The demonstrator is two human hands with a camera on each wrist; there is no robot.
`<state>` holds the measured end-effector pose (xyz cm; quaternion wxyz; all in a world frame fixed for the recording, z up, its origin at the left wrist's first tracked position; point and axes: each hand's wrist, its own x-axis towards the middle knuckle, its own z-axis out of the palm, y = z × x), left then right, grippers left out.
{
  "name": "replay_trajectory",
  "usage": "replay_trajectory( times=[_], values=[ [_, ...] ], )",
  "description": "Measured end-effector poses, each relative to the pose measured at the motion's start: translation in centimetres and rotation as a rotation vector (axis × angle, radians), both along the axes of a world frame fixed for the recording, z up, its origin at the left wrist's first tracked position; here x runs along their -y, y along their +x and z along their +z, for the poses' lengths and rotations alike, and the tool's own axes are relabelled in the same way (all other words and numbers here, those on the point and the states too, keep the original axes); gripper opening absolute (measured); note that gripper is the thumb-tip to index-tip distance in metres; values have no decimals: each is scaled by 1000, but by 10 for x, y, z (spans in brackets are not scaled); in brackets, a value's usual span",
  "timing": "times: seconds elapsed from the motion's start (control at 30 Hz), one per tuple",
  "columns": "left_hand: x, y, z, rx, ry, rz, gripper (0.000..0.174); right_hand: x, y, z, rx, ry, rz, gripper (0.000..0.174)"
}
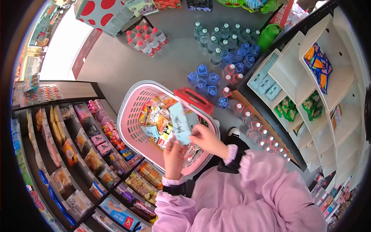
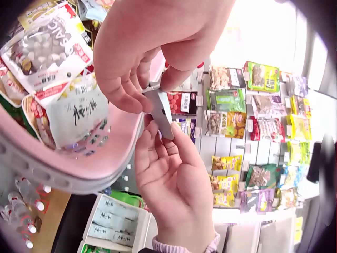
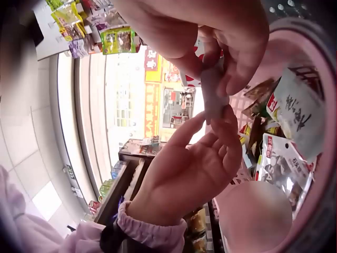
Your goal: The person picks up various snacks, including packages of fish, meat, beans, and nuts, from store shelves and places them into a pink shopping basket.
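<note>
Over a pink-and-white basket [image 1: 133,91] of snack packets, both hands hold a pale blue packet [image 1: 179,120] with black writing. My left hand [image 1: 174,157] pinches its lower end. The right hand [image 1: 209,140] grips the lower right edge between thumb and fingers. From the left wrist, the same packet [image 2: 160,112] shows nearly edge-on between the two hands' fingertips. Another pale blue packet [image 1: 150,132] lies among the snacks in the basket, and a white-and-red snack bag [image 2: 46,45] is near it. The basket's red handle [image 1: 195,100] lies at its far side.
Shelves of packaged snacks [image 1: 92,158] run along the left. On the right stands a white bin rack [image 1: 286,69], one bin holding similar pale blue packets [image 1: 266,83]. Water bottles [image 1: 216,40] and blue-capped jugs [image 1: 201,79] stand on the floor beyond the basket.
</note>
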<state>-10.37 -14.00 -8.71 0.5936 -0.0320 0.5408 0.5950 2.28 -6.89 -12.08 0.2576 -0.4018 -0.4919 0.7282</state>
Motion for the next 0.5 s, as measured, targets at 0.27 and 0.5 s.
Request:
replay_trajectory(
  times=[0.27, 0.5],
  values=[
    [-33, -74, -53, -91, 54, 166, 21, -16, -85, -27, 14, -23, -34, 37],
    [-60, -78, -60, -106, 74, 84, 30, -12, -75, -35, 29, -40, -124, 43]
  ],
)
